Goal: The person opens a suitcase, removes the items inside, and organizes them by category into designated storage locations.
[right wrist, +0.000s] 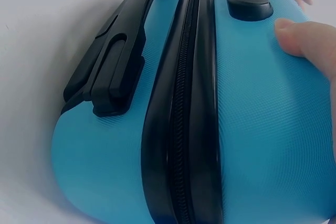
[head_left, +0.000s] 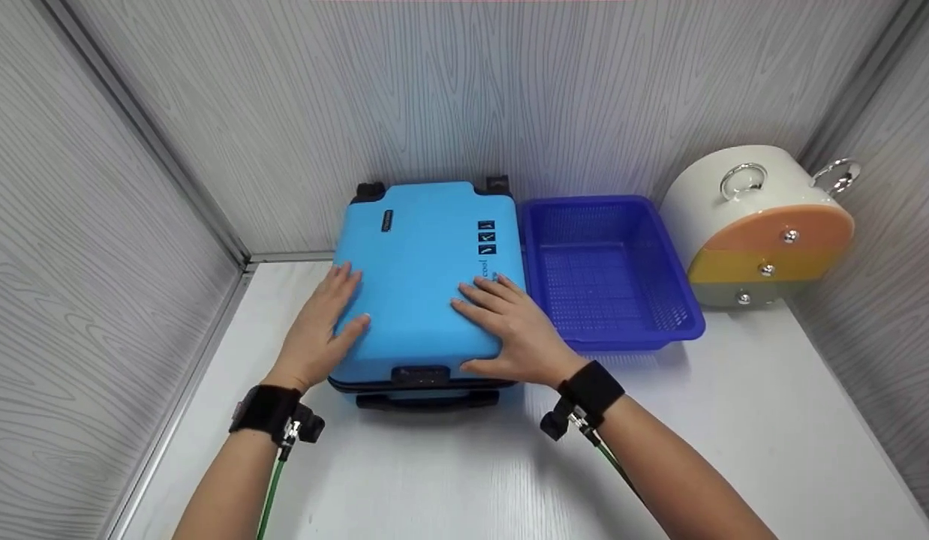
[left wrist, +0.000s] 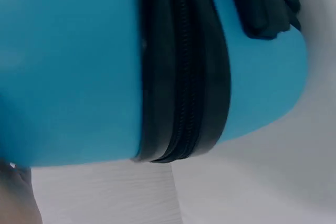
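Both hands are laid flat on a closed suitcase at the table's back edge.

The white table (head_left: 735, 420) carries a bright blue hard-shell suitcase (head_left: 427, 277), zipped shut, beside a blue plastic mesh basket (head_left: 607, 274) and a round cream drawer cabinet (head_left: 757, 225). The left hand (head_left: 326, 326) and right hand (head_left: 509, 326) are pressed on its lid, fingers straight and spread.

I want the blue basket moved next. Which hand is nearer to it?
The right hand. It rests on the suitcase lid by the edge beside the blue basket; the left hand rests on the lid's far side.
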Available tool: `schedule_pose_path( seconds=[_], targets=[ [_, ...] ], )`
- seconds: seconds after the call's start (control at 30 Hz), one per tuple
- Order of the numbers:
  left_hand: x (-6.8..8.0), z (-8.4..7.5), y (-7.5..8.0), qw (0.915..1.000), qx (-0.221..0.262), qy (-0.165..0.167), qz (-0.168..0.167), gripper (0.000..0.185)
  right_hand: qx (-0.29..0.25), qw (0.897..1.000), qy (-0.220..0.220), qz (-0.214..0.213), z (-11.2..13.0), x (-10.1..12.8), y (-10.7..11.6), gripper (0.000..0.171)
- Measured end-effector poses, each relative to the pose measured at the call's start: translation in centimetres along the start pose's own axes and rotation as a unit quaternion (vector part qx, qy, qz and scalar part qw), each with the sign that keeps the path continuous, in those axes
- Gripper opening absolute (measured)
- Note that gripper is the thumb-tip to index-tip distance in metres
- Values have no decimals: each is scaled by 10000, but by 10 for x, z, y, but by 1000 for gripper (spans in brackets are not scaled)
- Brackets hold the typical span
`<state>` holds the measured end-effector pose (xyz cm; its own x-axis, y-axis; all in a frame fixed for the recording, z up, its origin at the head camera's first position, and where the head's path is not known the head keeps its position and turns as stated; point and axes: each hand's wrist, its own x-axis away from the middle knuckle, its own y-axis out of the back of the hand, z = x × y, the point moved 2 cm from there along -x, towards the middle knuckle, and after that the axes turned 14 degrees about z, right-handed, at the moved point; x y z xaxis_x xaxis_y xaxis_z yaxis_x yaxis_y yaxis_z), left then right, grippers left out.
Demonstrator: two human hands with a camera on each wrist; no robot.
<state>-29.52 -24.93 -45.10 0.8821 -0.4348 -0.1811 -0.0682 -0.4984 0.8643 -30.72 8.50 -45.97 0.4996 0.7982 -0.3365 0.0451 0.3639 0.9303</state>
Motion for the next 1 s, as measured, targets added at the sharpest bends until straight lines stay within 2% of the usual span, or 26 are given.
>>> schedule_pose_path(
  seconds=[0.1,0.33,0.57,0.83,1.0],
  targets=[
    [-1,-3,-6,9995,-243,-92,151,64,3,10000,-17,12,-1,1,-1,93],
    [5,-7,-8,9997,-248,-54,52,61,75,9999,83,46,-1,0,0,94],
    [19,-19,-12,9988,-493,36,-72,61,28,9995,303,123,-5,3,1,92],
    [38,-33,-17,9935,-1116,99,-204,66,58,9975,516,481,-8,6,6,95],
    [47,-41,-16,9907,-1331,40,-265,68,-3,9958,553,736,-11,10,10,94]
  ],
)
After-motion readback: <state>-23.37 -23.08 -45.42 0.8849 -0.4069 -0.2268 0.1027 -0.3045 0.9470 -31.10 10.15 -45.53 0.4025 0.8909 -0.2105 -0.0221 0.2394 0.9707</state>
